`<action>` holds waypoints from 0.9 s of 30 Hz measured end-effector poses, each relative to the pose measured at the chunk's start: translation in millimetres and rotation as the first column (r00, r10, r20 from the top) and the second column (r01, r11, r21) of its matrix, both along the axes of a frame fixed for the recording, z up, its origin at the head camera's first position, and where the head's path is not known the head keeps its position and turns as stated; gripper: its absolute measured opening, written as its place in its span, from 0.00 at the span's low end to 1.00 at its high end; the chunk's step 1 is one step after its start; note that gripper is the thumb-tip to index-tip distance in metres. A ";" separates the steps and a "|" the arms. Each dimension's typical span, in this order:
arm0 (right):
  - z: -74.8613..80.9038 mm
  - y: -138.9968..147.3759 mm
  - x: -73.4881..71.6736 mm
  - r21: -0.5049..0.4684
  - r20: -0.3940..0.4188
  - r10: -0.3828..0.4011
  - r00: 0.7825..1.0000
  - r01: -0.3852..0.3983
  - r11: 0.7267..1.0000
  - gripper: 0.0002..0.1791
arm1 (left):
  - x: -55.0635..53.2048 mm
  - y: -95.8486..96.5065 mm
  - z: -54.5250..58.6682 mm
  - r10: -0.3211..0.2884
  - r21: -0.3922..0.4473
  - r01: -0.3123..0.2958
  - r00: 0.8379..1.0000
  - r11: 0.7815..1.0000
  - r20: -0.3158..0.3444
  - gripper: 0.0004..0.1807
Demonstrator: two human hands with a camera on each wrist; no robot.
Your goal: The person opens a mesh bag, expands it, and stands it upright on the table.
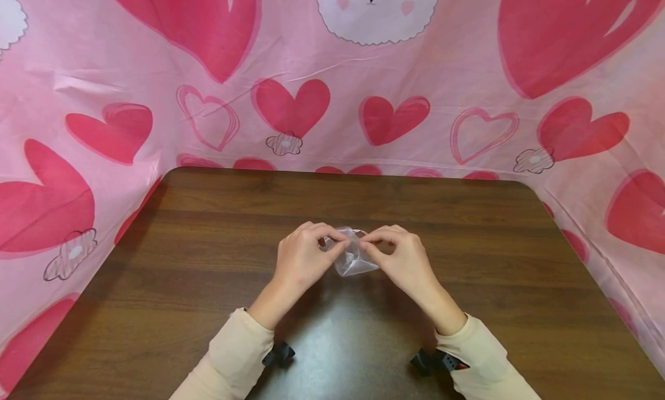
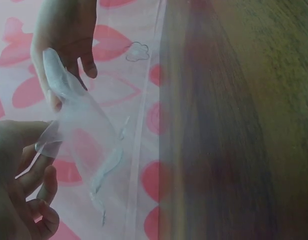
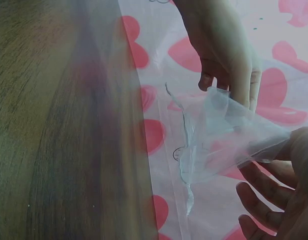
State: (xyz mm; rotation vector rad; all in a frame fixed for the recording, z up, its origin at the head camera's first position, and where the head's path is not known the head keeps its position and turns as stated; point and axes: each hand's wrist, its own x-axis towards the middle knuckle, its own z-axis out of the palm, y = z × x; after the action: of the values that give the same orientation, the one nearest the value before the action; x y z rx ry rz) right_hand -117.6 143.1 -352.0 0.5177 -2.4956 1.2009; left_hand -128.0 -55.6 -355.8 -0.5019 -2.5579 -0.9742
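Between both hands hangs a small clear plastic bag [image 1: 354, 262], thin and crumpled. Thumb and index finger of my left hand [image 1: 303, 253] pinch its left upper edge. On the other side my right hand [image 1: 402, 257] pinches the right upper edge the same way. In the left wrist view the bag [image 2: 88, 135] spreads below the fingers into a wrinkled whitish edge. From the right wrist, the film [image 3: 209, 140] looks pulled taut toward the pinching fingertips, while the other fingers of the right hand [image 3: 279, 190] stay loosely bent beneath.
Under the hands is a dark brown wooden table [image 1: 208, 307] with rounded far corners. A pink cloth [image 1: 343, 71] printed with red hearts hangs behind and beside it. Black wrist devices [image 1: 280, 355] sit at both cream sleeves [image 1: 228, 354].
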 end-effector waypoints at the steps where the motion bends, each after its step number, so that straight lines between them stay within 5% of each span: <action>1: 0.0 0.1 -0.4 0.004 -0.002 0.003 1.000 -0.003 1.000 0.04 | 0.1 0.2 0.1 -0.008 -0.008 0.008 1.000 1.000 0.002 0.04; 7: 0.2 -0.5 -1.3 0.031 0.010 0.007 1.000 -0.007 0.999 0.06 | 0.9 2.4 0.8 -0.046 -0.062 0.045 0.999 0.997 -0.018 0.05; 16: 1.0 2.4 0.7 0.120 0.081 -0.004 0.997 -0.006 0.993 0.05 | 0.2 0.5 0.7 0.011 -0.011 -0.011 1.000 1.000 0.019 0.02; 27: 2.1 -2.4 1.6 0.104 0.018 -0.083 0.996 0.081 0.991 0.04 | -0.2 3.4 -1.3 -0.003 -0.062 0.006 0.999 0.998 0.048 0.03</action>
State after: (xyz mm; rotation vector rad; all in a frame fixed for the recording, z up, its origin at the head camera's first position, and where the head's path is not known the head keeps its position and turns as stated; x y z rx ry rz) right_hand -116.0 140.7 -349.9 0.4250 -2.5816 1.0572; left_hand -128.2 -52.1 -357.1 -0.5065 -2.6376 -0.9219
